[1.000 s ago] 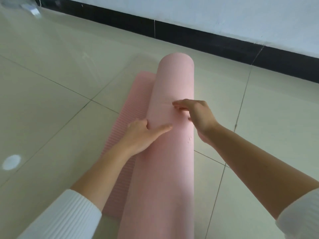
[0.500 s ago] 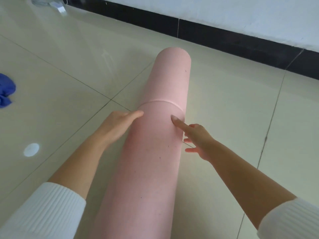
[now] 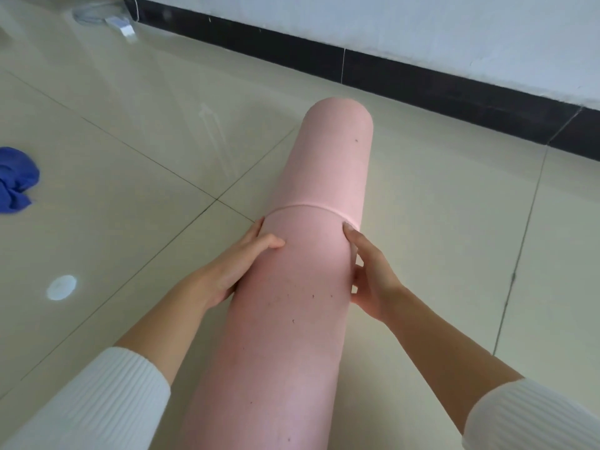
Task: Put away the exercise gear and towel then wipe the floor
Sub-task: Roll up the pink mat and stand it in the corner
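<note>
A pink yoga mat (image 3: 324,177), rolled into a thick tube, lies on the tiled floor and runs from the bottom of the view toward the wall. My left hand (image 3: 232,271) grips its left side, thumb on top and fingers around the curve. My right hand (image 3: 371,277) holds the right side opposite, one digit along the top and the others tucked beneath. The mat's loose end forms a seam across the roll just beyond my fingertips. A crumpled blue towel (image 3: 16,180) lies on the floor at the far left.
A white wall with a black skirting board (image 3: 422,79) runs across the back, close to the roll's far end. A white object with a cord (image 3: 123,26) lies in the top left corner. A round white spot (image 3: 61,287) shows on the tiles left of my arm.
The flat remainder of the mat has been rolled up; the roll is now complete. Both hands shifted from the top of the roll to its sides. The view swung left, bringing in the blue towel.
</note>
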Demonstrator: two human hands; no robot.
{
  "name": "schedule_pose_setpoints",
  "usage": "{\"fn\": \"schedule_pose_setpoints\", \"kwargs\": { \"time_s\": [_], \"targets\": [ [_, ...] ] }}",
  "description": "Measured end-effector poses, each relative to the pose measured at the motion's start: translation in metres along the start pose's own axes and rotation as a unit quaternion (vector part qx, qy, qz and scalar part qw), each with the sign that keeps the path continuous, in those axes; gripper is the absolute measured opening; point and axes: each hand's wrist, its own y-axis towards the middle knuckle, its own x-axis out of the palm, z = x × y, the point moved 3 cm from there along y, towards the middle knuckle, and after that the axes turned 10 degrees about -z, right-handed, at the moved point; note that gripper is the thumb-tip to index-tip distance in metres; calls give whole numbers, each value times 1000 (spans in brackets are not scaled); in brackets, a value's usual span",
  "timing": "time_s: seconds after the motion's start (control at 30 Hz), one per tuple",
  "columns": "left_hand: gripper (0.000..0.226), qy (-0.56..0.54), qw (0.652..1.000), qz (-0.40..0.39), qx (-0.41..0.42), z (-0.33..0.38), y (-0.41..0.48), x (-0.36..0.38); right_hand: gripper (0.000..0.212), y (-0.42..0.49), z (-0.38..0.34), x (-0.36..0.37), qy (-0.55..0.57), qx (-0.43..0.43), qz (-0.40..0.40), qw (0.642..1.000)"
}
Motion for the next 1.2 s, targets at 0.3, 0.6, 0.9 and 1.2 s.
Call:
{"fn": "schedule_pose_setpoints", "kwargs": {
  "time_s": [0.3,0.6,0.9,1.2],
  "targets": [
    [37,59,989,-41,130,125,-4,94,73,-108,-102,-59,7,-121,82,989],
    [70,-9,977,10,214,273,-45,221,62,-282,-216,-114,-61,-217,118,967],
    [61,-64,994,-69,52,394,-154,340,75,-467,-276,-136,-9,-119,148,982],
    [28,-135,989,-65,-17,445,-234,408,34,-593,-323,-126,9,-60,178,982]
  ]
}}
